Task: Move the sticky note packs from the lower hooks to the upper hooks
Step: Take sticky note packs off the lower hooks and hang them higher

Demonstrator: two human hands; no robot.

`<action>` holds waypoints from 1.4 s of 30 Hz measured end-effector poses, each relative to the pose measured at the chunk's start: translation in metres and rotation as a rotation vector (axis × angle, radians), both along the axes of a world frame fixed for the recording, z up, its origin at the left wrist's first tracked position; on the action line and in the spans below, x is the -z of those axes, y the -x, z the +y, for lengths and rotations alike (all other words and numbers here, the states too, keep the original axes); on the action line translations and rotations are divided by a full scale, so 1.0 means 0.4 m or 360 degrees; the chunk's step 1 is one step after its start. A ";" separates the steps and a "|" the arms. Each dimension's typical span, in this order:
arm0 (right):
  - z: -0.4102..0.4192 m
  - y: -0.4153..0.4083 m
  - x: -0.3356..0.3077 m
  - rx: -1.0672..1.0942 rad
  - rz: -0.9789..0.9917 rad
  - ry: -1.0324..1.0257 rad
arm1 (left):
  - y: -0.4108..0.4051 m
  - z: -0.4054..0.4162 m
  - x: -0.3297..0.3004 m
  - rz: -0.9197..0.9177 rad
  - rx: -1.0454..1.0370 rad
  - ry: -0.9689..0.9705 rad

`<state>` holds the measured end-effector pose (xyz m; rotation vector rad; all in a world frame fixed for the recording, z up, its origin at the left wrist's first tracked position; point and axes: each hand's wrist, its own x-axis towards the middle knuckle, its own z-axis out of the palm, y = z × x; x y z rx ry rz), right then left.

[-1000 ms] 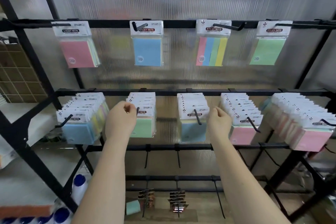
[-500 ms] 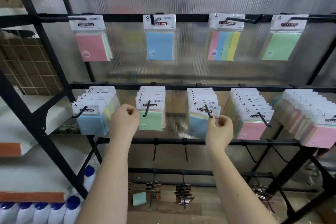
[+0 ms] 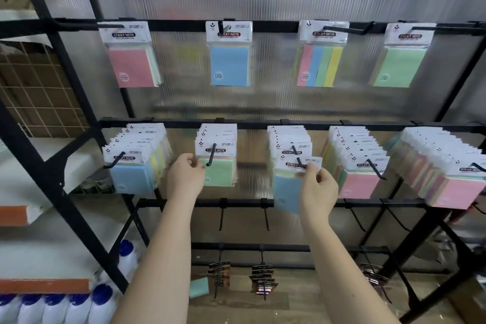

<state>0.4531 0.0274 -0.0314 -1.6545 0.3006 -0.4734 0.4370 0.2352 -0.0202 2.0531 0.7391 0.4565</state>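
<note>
At centre frame the right hand [image 3: 317,187] pinches the header card of a blue pack [image 3: 289,189] near the tip of its lower hook [image 3: 299,160], while the left hand [image 3: 185,179], fingers curled, grips the edge of a green pack [image 3: 219,173] still hanging. Pulled askew, the card's hole could catch on the upturned tip and tear, or drag the next pack off.

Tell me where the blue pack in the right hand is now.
In the head view, the blue pack is right of centre, at the tip of the third lower hook, pinched at its card top by the right hand.
</note>
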 end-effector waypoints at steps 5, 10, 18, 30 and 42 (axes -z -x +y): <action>-0.003 0.035 -0.024 0.0153 -0.0060 0.0083 | -0.030 0.004 0.012 -0.0034 0.0073 0.0052; -0.014 0.057 -0.053 0.0218 -0.0209 0.0032 | -0.024 -0.012 0.024 -0.0100 0.0056 0.0041; -0.021 0.071 -0.098 0.0146 -0.0350 -0.0076 | -0.007 -0.038 0.031 -0.0166 -0.0008 0.0228; 0.000 0.091 -0.135 0.0066 -0.0481 -0.0119 | 0.054 -0.040 -0.008 -0.0247 0.0037 0.0152; 0.037 0.143 -0.170 -0.0008 -0.0578 -0.0125 | 0.159 -0.012 -0.037 -0.0456 0.0091 -0.0036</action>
